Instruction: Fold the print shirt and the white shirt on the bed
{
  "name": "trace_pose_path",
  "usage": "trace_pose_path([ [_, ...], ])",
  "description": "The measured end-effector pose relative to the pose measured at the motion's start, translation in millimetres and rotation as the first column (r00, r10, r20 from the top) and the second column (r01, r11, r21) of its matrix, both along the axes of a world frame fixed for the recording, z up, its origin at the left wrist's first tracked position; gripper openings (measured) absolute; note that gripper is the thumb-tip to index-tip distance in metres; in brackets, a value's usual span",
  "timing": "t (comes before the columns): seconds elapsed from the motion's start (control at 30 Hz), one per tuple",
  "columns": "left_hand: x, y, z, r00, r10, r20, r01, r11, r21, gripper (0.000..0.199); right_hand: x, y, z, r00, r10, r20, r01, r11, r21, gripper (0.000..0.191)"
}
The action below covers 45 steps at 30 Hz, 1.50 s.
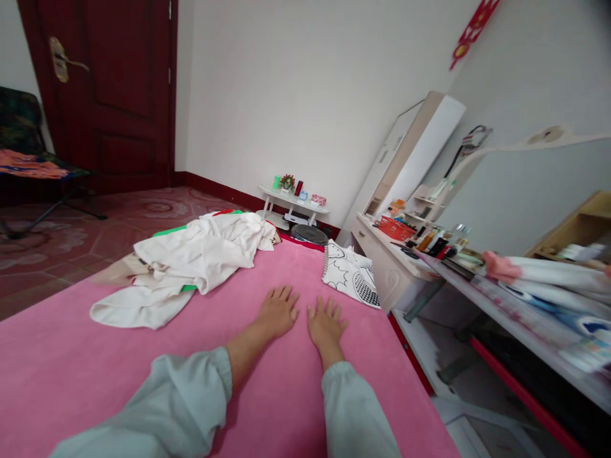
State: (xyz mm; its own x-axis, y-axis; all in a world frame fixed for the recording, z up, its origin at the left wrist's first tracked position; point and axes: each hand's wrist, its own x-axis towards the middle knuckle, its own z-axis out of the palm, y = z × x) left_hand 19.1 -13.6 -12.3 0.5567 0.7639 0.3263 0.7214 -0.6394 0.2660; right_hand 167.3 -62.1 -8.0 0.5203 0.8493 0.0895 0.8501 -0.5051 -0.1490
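My left hand (277, 311) lies on the pink bed cover (281, 369) with its fingers stretched out. Close beside it, my right hand (326, 324) rests on the same cover, palm down and fingers spread. Neither hand holds anything. Beyond my left hand is a loose heap of white clothes (214, 245), with green, red and beige cloth showing at its edges. Past my right hand, at the bed's right edge, lies a folded white cloth (351, 273) with a black printed pattern.
A dresser (382, 248) with a red basket (396, 228) stands to the right, near a cluttered shelf table (506, 312). A small white table (293, 199) stands past the bed's far end. At left are a folding chair (21, 127) and a dark red door (124, 89).
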Motion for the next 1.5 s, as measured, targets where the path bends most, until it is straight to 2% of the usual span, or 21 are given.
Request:
trace_pose_path([
  [0.1, -8.9, -13.2, 0.0, 1.0, 0.012, -0.016, -0.013, 1.0, -0.025, 0.053, -9.1, -10.9, 2.5, 0.995, 0.093, -0.025, -0.092, 0.995, 0.044, 0.06],
  [0.23, -21.6, -32.6, 3.8, 0.999, 0.013, -0.041, -0.016, 0.998, -0.056, 0.056, 3.0, -17.2, 3.9, 0.986, 0.149, -0.079, -0.134, 0.976, 0.171, 0.05],
  [0.37, -35.2, -48.7, 8.0, 0.998, 0.0, -0.065, -0.004, 0.998, -0.067, 0.058, 22.3, -15.0, -5.1, 0.941, 0.291, -0.17, -0.205, 0.894, 0.4, 0.036],
  [0.43, -48.3, -51.7, 11.4, 0.994, -0.066, -0.084, 0.06, 0.996, -0.066, 0.058, 29.4, -12.3, -11.4, 0.904, 0.363, -0.225, -0.215, 0.841, 0.496, 0.033],
  [0.5, -67.8, -48.7, 18.6, 0.976, -0.18, -0.125, 0.171, 0.982, -0.077, 0.057, 34.0, -9.5, -16.5, 0.874, 0.407, -0.264, -0.206, 0.804, 0.558, 0.033],
  [0.57, -92.7, -38.6, 30.8, 0.966, -0.196, -0.166, 0.189, 0.98, -0.06, 0.055, 36.2, -7.4, -19.5, 0.863, 0.415, -0.288, -0.185, 0.79, 0.584, 0.033],
  [0.6, -106.4, -31.0, 38.5, 0.977, -0.128, -0.172, 0.127, 0.992, -0.016, 0.056, 36.7, -6.6, -20.1, 0.861, 0.414, -0.296, -0.177, 0.789, 0.588, 0.033],
  [0.63, -120.5, -21.9, 47.1, 0.988, -0.008, -0.157, 0.018, 0.998, 0.06, 0.06, 36.9, -6.2, -20.3, 0.859, 0.413, -0.303, -0.172, 0.79, 0.588, 0.033],
  [0.7, -148.5, -0.5, 64.2, 0.972, 0.221, -0.082, -0.197, 0.952, 0.232, 0.069, 36.7, -6.1, -19.8, 0.856, 0.411, -0.315, -0.165, 0.793, 0.587, 0.032],
  [0.73, -161.9, 11.0, 71.7, 0.955, 0.294, -0.045, -0.27, 0.919, 0.288, 0.073, 36.5, -6.2, -19.4, 0.855, 0.41, -0.316, -0.163, 0.793, 0.587, 0.032],
  [0.77, -174.5, 22.4, 77.7, 0.935, 0.354, -0.01, -0.333, 0.889, 0.315, 0.075, 36.3, -6.5, -19.0, 0.856, 0.409, -0.315, -0.162, 0.793, 0.588, 0.031],
  [0.83, -196.6, 42.4, 83.8, 0.896, 0.444, 0.021, -0.433, 0.861, 0.266, 0.079, 35.6, -7.0, -18.2, 0.858, 0.407, -0.313, -0.163, 0.793, 0.587, 0.031],
  [0.93, -219.2, 59.7, 77.0, 0.88, 0.474, -0.007, -0.468, 0.871, 0.149, 0.072, 34.3, -7.5, -17.8, 0.866, 0.396, -0.305, -0.161, 0.799, 0.579, 0.031],
  [1.1, -231.0, 56.2, 48.4, 0.883, 0.46, 0.088, -0.468, 0.856, 0.221, 0.051, 31.3, -8.5, -17.6, 0.893, 0.365, -0.262, -0.172, 0.817, 0.551, 0.029],
  [1.2, -235.5, 49.8, 38.4, 0.88, 0.452, 0.147, -0.475, 0.847, 0.24, 0.044, 29.6, -11.1, -15.8, 0.89, 0.372, -0.264, -0.174, 0.812, 0.557, 0.029],
  [1.4, -257.3, 41.8, 30.2, 0.906, 0.381, 0.186, -0.417, 0.881, 0.226, 0.034, 25.4, -15.2, -10.5, 0.894, 0.363, -0.261, -0.169, 0.815, 0.554, 0.028],
  [1.5, -265.3, 36.4, 34.4, 0.917, 0.376, 0.136, -0.396, 0.9, 0.182, 0.028, 24.1, -15.1, -9.7, 0.907, 0.335, -0.257, -0.156, 0.832, 0.533, 0.029],
])
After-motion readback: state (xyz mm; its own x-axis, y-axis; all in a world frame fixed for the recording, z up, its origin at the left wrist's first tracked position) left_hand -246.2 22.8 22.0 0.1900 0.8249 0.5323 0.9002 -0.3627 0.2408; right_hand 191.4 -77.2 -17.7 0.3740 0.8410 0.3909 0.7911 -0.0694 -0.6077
